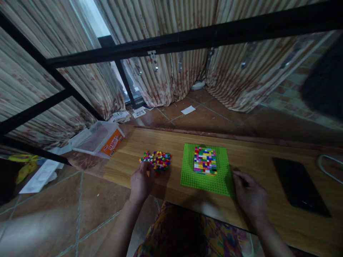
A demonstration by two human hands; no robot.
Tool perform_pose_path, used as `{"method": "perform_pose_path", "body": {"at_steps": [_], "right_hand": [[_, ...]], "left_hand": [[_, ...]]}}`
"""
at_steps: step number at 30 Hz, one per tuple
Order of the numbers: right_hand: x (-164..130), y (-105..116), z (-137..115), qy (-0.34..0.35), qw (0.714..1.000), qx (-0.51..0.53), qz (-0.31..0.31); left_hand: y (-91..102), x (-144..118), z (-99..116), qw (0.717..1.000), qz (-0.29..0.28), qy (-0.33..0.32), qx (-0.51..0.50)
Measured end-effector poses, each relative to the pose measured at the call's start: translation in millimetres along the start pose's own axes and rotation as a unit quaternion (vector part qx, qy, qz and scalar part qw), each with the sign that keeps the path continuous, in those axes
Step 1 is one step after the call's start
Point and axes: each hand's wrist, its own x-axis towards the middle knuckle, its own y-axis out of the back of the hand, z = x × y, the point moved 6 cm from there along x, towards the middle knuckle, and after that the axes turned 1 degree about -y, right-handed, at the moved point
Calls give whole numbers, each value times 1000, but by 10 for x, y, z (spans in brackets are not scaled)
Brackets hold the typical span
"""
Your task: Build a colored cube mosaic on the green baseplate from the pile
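A green studded baseplate (187, 171) lies on the wooden bench, with a block of tightly packed, many-coloured small bricks (205, 160) raised on its middle. To its left is a loose pile of small coloured bricks (162, 162). My left hand (142, 180) is at the near left edge of this pile, thumb and fingers pinched together; anything between them is too small to make out. Beside the right edge of the baseplate rests my right hand (250, 194), its fingers curled closed. The inside of that hand is hidden.
A clear plastic tub (92, 137) with an orange label stands at the bench's left end. A black phone-like slab (301, 185) lies on the right, near a white cable (332, 160). Black metal bars (171, 41) cross in front of striped curtains. Paper (188, 110) lies on the tiled floor.
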Motion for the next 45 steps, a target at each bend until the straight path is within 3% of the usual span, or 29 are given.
{"method": "perform_pose_path", "body": {"at_steps": [5, 10, 14, 18, 22, 26, 35, 41, 45], "right_hand": [[3, -9, -54, 9, 1000, 26, 1], [9, -6, -117, 19, 999, 38, -3], [16, -3, -133, 3, 999, 48, -5], [19, -16, -123, -5, 998, 69, -12], [21, -12, -126, -5, 997, 81, -11], [27, -3, -154, -2, 997, 78, -12], [31, 13, -187, 1, 997, 73, -14], [29, 9, -179, 5, 998, 67, -13], [25, -4, -167, 6, 997, 74, -14]], "left_hand": [[-67, 192, 589, 991, 1, -104, -90], [-249, 291, 1219, 967, -41, -183, -175], [-409, 309, 1611, 956, -89, -243, -137], [-561, 304, 1858, 941, -121, -312, -44], [-682, 310, 1993, 921, -151, -354, 49], [-732, 304, 2055, 907, -157, -383, 79], [-789, 307, 2023, 906, -142, -399, 19], [-798, 390, 1962, 919, -121, -369, -65], [-816, 385, 1981, 917, -128, -374, -42]]}}
